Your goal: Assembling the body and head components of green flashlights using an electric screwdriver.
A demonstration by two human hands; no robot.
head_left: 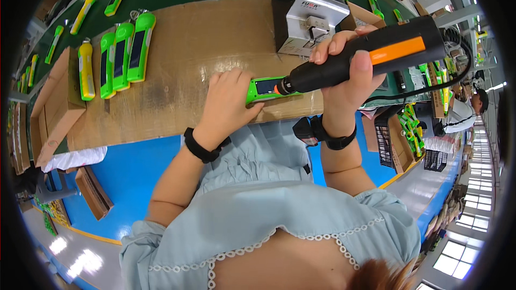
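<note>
My left hand (230, 98) is closed over one end of a slim green, torch-like device (264, 87), which lies on the cardboard-covered bench with its dark panel up. My right hand (352, 62) grips a black electric screwdriver (328, 74) with an orange stripe, held tilted. Its nose reaches down to the green device, a little right of my left hand; an orange-red tip shows there. Whether a screw sits under the tip I cannot make out. A black strap circles each of my wrists, the right one carrying a small dark box.
Several green devices (141, 48) and a yellow one (86, 70) stand at the bench's left by an open cardboard box (59, 104). Behind the screwdriver is a silver-and-black machine (309, 11). The screwdriver's black cord (424, 92) loops right. Another person (462, 113) is far right.
</note>
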